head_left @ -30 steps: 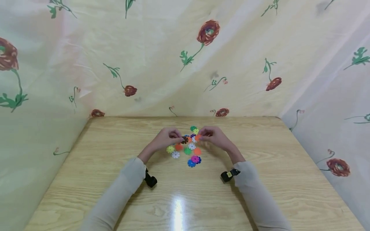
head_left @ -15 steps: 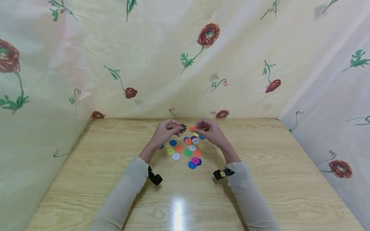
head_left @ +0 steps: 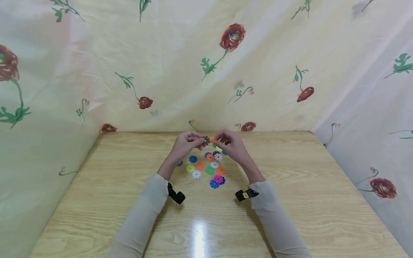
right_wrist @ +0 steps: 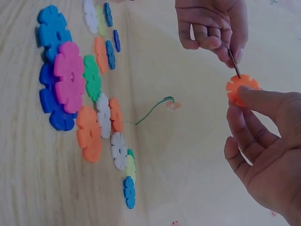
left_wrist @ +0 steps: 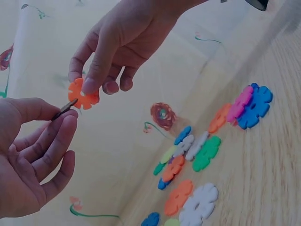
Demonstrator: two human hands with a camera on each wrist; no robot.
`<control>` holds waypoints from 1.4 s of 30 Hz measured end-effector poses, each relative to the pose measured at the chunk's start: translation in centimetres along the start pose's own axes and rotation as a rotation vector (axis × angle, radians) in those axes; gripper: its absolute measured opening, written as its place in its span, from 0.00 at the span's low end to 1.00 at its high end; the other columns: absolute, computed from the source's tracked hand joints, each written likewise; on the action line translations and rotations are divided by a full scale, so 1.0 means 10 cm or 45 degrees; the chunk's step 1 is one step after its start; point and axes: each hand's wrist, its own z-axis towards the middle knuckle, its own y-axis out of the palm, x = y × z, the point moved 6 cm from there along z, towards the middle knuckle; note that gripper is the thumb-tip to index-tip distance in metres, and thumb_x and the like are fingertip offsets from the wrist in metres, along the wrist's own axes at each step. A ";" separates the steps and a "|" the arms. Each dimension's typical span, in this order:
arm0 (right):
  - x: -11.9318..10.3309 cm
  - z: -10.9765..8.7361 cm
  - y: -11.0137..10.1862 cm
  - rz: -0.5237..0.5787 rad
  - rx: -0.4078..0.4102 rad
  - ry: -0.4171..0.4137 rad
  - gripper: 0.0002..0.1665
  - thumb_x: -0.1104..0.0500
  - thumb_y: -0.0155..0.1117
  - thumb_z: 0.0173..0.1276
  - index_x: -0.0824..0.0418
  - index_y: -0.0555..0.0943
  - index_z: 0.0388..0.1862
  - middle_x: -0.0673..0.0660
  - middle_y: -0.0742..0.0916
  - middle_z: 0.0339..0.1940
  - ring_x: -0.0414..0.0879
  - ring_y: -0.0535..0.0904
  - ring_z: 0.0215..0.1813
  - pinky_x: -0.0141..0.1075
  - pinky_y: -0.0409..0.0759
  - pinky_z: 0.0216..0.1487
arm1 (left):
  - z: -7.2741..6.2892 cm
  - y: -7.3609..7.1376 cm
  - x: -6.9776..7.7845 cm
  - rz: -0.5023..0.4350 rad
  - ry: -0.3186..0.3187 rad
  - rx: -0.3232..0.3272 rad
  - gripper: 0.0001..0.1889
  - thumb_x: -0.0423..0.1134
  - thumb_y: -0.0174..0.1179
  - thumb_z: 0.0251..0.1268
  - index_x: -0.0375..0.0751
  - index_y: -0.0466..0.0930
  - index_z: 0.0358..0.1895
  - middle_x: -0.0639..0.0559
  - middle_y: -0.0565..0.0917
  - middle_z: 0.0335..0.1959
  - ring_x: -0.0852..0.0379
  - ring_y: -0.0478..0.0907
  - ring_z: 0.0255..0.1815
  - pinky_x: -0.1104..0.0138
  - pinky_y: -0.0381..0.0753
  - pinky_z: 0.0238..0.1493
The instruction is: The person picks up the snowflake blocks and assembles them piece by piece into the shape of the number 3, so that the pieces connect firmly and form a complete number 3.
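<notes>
My left hand (head_left: 183, 148) pinches a dark brown notched disc (head_left: 206, 140), one of the flower-shaped interlocking plastic discs, between thumb and fingers. Opposite it, my right hand (head_left: 235, 146) pinches an orange notched disc (left_wrist: 85, 100) by its edge. Both are held up above the table, beyond most of the loose discs. In the left wrist view the brown disc is edge-on, its rim right at the notched edge of the orange one, at an angle to it. The right wrist view shows the same meeting of edges, with the thumb covering part of the orange disc (right_wrist: 250, 84).
Several loose discs lie on the wooden table (head_left: 129, 161) below the hands, among them a pink disc (head_left: 218, 179) over blue ones, a green disc (head_left: 210, 170) and a white disc (head_left: 196, 174). A flowered cloth (head_left: 180, 71) hangs behind the table and at both sides.
Both hands have lifted from over the loose discs and moved toward the back of the table. The brown and orange discs, apart half a second ago, now meet at their edges.
</notes>
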 end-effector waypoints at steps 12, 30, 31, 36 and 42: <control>0.00 -0.01 -0.03 0.106 0.125 0.020 0.07 0.63 0.69 0.69 0.66 0.87 0.43 0.64 0.90 0.41 0.45 0.86 0.40 0.25 0.85 0.44 | 0.02 0.01 0.00 -0.070 -0.015 -0.012 0.13 0.34 0.63 0.73 0.29 0.83 0.53 0.38 0.90 0.42 0.58 0.89 0.33 0.44 0.84 0.56; -0.08 -0.02 0.01 0.147 0.218 -0.032 0.05 0.74 0.67 0.66 0.76 0.86 0.40 0.72 0.89 0.39 0.36 0.84 0.36 0.23 0.84 0.41 | -0.03 0.07 0.04 -0.129 0.054 0.046 0.10 0.27 0.63 0.70 0.22 0.82 0.49 0.36 0.90 0.40 0.60 0.88 0.29 0.63 0.90 0.43; -0.09 -0.03 0.02 0.148 0.230 -0.042 0.05 0.74 0.68 0.66 0.75 0.87 0.39 0.71 0.89 0.39 0.37 0.84 0.36 0.23 0.84 0.41 | -0.03 0.08 0.04 -0.129 0.059 0.051 0.10 0.27 0.63 0.70 0.22 0.81 0.49 0.35 0.90 0.40 0.61 0.88 0.29 0.63 0.90 0.43; -0.07 -0.04 0.02 0.153 0.278 -0.058 0.04 0.70 0.71 0.65 0.70 0.88 0.38 0.67 0.90 0.37 0.42 0.85 0.36 0.23 0.84 0.40 | -0.03 0.08 0.02 -0.110 0.062 0.065 0.11 0.27 0.62 0.70 0.22 0.81 0.50 0.34 0.89 0.41 0.61 0.87 0.29 0.59 0.90 0.46; -0.03 -0.06 0.03 0.168 0.291 -0.033 0.05 0.66 0.71 0.67 0.67 0.88 0.40 0.65 0.90 0.38 0.41 0.85 0.37 0.24 0.85 0.41 | -0.03 0.09 0.01 -0.132 0.057 0.040 0.11 0.28 0.62 0.71 0.23 0.80 0.51 0.34 0.89 0.41 0.61 0.88 0.30 0.61 0.90 0.46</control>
